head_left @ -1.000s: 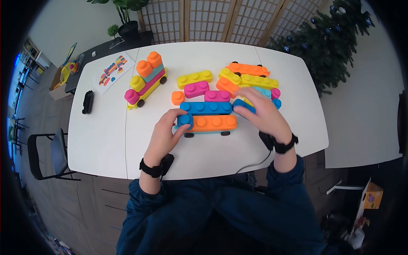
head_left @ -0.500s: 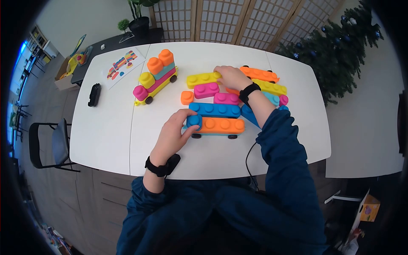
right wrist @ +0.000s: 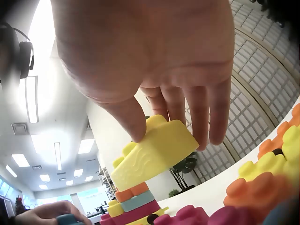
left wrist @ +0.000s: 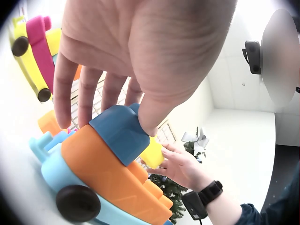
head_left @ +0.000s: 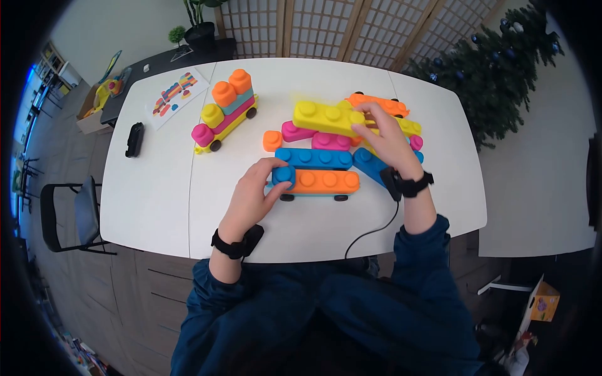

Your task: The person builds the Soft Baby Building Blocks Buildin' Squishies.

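My left hand [head_left: 248, 194] grips a small blue block [head_left: 283, 178] at the left end of a long orange block [head_left: 329, 182]. Under the orange block is a light blue wheeled base [left wrist: 56, 168] with dark wheels. Thumb and fingers lie on opposite sides of the blue block. My right hand [head_left: 392, 147] pinches a long yellow block [head_left: 326, 118] by its right end, raised above the other blocks. In the right wrist view the thumb presses one side of it, the fingers the other. A long blue block [head_left: 313, 158] lies just behind the orange one.
Pink blocks [head_left: 331, 141], a small orange block [head_left: 272, 141] and a tilted blue block [head_left: 370, 164] lie nearby. An orange wheeled base [head_left: 379, 103] is at back right. At left stand a built block car [head_left: 229, 119], a picture sheet [head_left: 175, 97] and a black object [head_left: 134, 140].
My right hand reached over to the back, took the long yellow block, and has lifted it and brought it toward me and to the right. The left hand keeps its hold on the small blue block.
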Available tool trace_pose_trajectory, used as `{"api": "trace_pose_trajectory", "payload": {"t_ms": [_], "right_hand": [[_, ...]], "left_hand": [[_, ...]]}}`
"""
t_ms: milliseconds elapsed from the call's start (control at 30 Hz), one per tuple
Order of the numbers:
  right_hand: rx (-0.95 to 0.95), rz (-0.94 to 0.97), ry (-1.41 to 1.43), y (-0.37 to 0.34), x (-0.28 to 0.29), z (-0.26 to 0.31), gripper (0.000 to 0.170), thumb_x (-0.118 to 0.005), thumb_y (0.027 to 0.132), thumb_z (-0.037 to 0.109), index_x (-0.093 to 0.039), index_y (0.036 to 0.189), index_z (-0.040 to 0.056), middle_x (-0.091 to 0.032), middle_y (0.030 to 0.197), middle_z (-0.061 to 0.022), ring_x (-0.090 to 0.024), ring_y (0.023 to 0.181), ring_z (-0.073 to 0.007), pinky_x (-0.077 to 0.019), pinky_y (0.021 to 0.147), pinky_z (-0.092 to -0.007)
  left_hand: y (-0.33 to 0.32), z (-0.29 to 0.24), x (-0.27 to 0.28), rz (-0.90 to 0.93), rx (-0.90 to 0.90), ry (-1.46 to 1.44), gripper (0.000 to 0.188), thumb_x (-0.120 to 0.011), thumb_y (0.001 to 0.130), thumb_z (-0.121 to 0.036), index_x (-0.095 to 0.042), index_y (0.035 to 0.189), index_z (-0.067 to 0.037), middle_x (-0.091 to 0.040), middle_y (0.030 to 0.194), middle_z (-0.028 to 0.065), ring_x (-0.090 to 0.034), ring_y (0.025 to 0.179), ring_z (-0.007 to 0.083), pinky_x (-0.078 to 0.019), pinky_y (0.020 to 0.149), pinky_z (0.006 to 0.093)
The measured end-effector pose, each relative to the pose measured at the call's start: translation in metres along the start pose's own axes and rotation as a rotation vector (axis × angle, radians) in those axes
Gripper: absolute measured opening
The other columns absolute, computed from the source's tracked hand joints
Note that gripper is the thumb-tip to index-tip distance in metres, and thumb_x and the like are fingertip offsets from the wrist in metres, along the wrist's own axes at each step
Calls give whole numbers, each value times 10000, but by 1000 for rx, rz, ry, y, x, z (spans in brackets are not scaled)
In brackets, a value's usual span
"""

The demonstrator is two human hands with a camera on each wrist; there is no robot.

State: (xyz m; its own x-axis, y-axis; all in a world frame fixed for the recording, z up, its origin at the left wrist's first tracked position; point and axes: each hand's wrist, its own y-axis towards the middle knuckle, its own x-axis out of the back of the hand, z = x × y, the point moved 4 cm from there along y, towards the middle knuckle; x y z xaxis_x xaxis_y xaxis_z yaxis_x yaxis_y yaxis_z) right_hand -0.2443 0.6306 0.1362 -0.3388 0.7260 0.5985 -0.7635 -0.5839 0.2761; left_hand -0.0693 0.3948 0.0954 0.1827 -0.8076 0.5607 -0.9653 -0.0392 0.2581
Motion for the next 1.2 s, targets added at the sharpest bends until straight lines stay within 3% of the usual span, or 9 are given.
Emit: {"api": "trace_pose_trajectory", "payload": {"t_ms": [167,300,400,467,867,1200], "right_hand": [[-52,-5,166,-65,1,5,345,-685,942,111,-578,1261,36,-674,1189,-94,-656,1118,-213,-517,961,-350],[-74,42,254,-94,-12,6,342,-685,943,87,-582,1263,26,-655,1230,-81,-640,1146,-198,-502,997,-339],[-57,31,221,-98,-21,2,347,-685,945,92,-579,1270,32,-649,1212,-85,-632,1128,-202,-502,982,-329],[-44,17,187,-98,-24,0,345,-684,947,96,-577,1269,32,-647,1206,-85,-631,1117,-203,-502,976,-325],[-17,67,95,-96,-28,2,331,-714,929,125,-584,1217,28,-656,1237,-101,-649,1109,-266,-517,946,-337],[51,80,15,-90,-28,10,319,-743,888,70,-628,1171,-22,-656,1192,-138,-669,996,-287,-549,861,-325]], "left_hand": [[0,3,-1,2,22,-7,373,-746,905,-177,-598,1232,-75,-659,1161,134,-656,1014,323,-563,816,379],[-1,4,-1,-3,14,-5,373,-747,905,-179,-597,1231,-76,-659,1161,133,-655,1009,320,-563,813,376],[-1,3,-1,0,19,0,377,-748,906,-184,-596,1233,-74,-658,1159,132,-654,1007,315,-562,813,375],[0,4,-1,18,58,1,360,-751,907,-119,-605,1230,-58,-674,1176,95,-662,1075,249,-569,852,350],[0,2,0,17,47,-8,359,-746,908,-97,-602,1230,-30,-672,1174,114,-667,1079,251,-591,850,343],[3,-2,5,25,35,-23,349,-759,897,-95,-633,1216,-26,-681,1149,120,-681,1049,251,-603,835,345]]}}
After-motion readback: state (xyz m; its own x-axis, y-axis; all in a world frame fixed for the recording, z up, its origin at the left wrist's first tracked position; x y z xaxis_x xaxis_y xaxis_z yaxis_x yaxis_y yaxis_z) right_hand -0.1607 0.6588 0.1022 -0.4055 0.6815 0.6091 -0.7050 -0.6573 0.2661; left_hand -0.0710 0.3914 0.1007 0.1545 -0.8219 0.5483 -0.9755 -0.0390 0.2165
